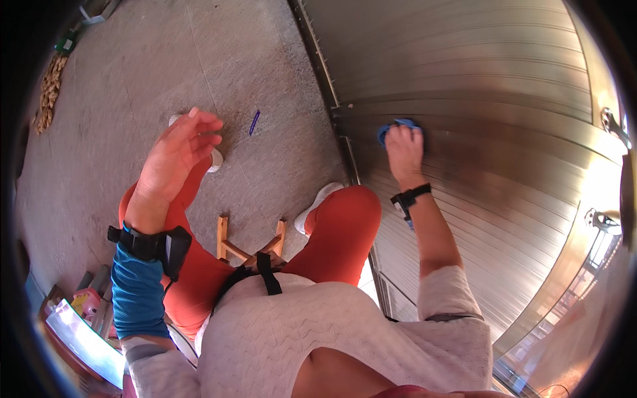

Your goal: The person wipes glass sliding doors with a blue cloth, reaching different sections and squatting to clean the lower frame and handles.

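Note:
My right hand (405,149) presses a blue cloth (408,123) against a ribbed metal door panel (473,154). Its fingers are spread over the cloth and hide most of it. To the left, my left hand (174,154) hangs in the air above the floor, holding nothing, with the fingers loosely bent and apart. A dark watch-like band (411,196) circles my right wrist. On my left forearm, a black strapped device (154,244) sits over a blue sleeve (137,293).
A purple pen-like stick (255,123) lies on the grey tiled floor (149,64). Wooden stool legs (249,244) show between my knees. Metal handles (614,128) stick out from the doors at the right. A brown heap (50,94) and a green container (65,44) are at the far left.

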Tool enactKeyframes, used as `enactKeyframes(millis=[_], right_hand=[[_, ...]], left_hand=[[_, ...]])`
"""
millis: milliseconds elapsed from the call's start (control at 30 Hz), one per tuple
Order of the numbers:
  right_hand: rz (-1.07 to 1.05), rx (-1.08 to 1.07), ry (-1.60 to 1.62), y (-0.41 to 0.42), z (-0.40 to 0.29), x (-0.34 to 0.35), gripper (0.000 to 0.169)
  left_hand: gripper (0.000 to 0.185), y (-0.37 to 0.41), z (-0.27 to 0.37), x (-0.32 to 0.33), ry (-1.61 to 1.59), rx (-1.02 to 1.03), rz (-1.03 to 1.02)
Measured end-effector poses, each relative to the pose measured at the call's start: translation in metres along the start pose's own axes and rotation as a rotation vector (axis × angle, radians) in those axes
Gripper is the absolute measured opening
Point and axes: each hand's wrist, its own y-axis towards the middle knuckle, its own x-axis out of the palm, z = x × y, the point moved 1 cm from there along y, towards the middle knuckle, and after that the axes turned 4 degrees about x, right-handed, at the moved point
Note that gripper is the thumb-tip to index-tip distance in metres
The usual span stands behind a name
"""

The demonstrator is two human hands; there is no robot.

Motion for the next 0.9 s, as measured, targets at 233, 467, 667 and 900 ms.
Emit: enactKeyframes(millis=[233,467,667,900], right_hand=[[0.084,0.192,-0.121,0.002,0.021,-0.045,0.034],[-0.153,-0.141,-0.162,0.042,-0.04,0.08,0.038],[-0.253,-0.375,-0.2,0.065,-0.092,0.178,0.042],[-0.377,-0.53,-0.094,0.071,-0.108,0.233,0.034]], left_hand=[[0.031,0.044,-0.005,0.001,-0.012,0.073,0.198],[0.028,0.057,0.002,0.006,0.13,0.034,0.139],[0.026,0.05,0.008,-0.002,0.137,-0.026,0.218],[0.025,0.047,0.006,-0.002,0.152,0.014,0.246]])
